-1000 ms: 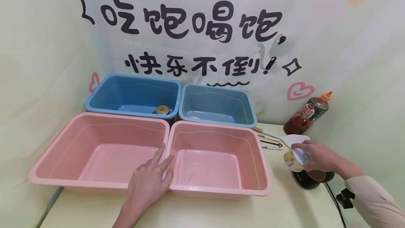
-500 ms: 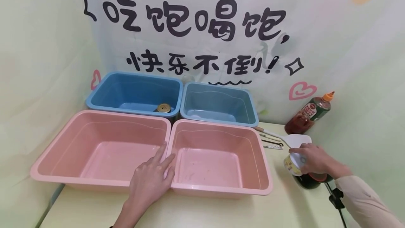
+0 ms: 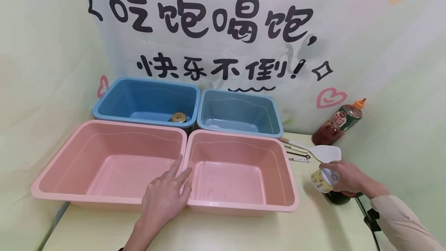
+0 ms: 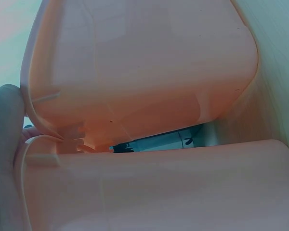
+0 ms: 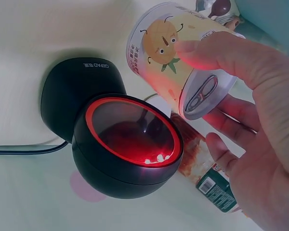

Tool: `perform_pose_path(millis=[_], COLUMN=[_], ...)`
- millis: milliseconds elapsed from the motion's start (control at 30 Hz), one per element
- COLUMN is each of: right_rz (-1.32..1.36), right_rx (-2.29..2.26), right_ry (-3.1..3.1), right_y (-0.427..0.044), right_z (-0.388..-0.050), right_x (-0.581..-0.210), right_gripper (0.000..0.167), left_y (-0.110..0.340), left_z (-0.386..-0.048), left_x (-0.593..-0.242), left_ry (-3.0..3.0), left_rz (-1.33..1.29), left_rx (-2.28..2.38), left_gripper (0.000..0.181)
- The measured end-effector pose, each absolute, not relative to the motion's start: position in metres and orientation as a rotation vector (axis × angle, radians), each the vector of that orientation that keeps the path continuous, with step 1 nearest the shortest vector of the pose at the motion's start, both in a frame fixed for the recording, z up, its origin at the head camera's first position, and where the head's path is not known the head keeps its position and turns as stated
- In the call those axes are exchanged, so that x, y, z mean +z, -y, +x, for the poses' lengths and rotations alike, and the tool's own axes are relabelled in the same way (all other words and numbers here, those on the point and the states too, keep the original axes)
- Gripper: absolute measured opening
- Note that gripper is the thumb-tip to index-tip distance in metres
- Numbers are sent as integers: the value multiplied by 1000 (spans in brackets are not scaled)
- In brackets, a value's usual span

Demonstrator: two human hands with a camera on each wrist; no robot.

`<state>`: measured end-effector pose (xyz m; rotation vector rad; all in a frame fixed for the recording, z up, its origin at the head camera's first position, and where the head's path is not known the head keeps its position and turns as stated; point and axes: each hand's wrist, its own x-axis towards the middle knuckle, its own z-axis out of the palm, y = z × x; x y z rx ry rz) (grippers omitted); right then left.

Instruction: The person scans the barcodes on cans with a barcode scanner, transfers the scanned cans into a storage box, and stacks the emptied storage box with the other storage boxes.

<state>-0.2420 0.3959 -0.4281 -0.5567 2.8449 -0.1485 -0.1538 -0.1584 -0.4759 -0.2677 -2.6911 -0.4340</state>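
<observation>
My right hand [image 3: 352,179] grips a tin can [image 3: 320,181] at the right of the table, thumb on one side and fingers on the other. In the right wrist view the can [image 5: 161,60] lies tilted, with a pull-tab end and a yellow label bearing a cartoon fruit. Beside it is a black desktop barcode scanner [image 5: 127,144] with a glowing red ring; red light falls on the can and thumb. My left hand [image 3: 165,198] rests with straight fingers over the adjoining rims of the left pink bin [image 3: 132,142] and the right pink bin [image 3: 240,148].
Behind stand a blue bin [image 3: 153,100] holding a gold-topped can [image 3: 179,117], and a grey-blue bin [image 3: 240,107]. A sauce bottle [image 3: 338,125] leans by the wall. A white spatula [image 3: 325,153] and several thin utensils [image 3: 299,154] lie near it. The scanner's cable [image 3: 364,212] runs frontward.
My right hand has shifted slightly toward me with the can, and the can has turned a little in its grip. The left hand stays on the rims. The head view has moved slightly.
</observation>
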Motion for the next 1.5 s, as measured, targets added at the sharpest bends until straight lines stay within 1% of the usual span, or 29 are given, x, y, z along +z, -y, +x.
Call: perform_pose_path(millis=[267,700,900,1067,1367,1500], right_rz=[-617,-561,-593,-658,-897,-943], right_rx=[-184,-205,-225,-211,-88,-39], right_ry=[-2805,-2806,-2801,-2847,-2851,-2865], right_y=[-399,-407,-408,-409,-405,-402], right_z=[-248,-238,-236,-235,-234,-229], right_x=[-431,-439,-441,-441,-438,-437], right_gripper=[68,69,70,67,66,64], left_y=[160,159,159,158,159,159], left_z=[-152,-152,-153,-154,-154,-154], left_x=[-474,-475,-475,-475,-475,-474], left_ry=[2719,2707,2711,2710,2720,2712], left_rz=[-247,-276,-272,-273,-269,-277], left_rx=[-441,-442,-448,-455,-453,-459], left_gripper=[36,36,36,37,38,37])
